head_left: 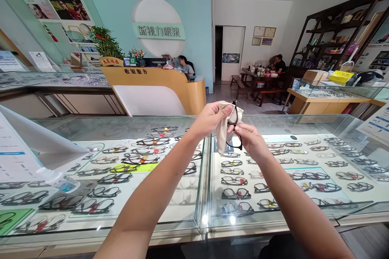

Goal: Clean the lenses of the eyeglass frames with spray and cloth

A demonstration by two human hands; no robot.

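Above the glass display case, my left hand [212, 119] pinches a cream cleaning cloth [223, 136] folded over the upper lens of a pair of black-framed eyeglasses [241, 144]. The glasses are turned on end, one lens above the other, and the lower lens hangs uncovered. My right hand [247, 135] grips the frame near its middle, thumb and fingers closed. The cloth hides part of the frame and the left fingertips.
Under the glass of the case [188, 226] lie several rows of eyeglasses. A white bottle [59, 180] and a paper sign [18, 149] stand at the left. Beyond are a wooden reception counter [152, 88] with a seated person and a table [261, 76] with another person.
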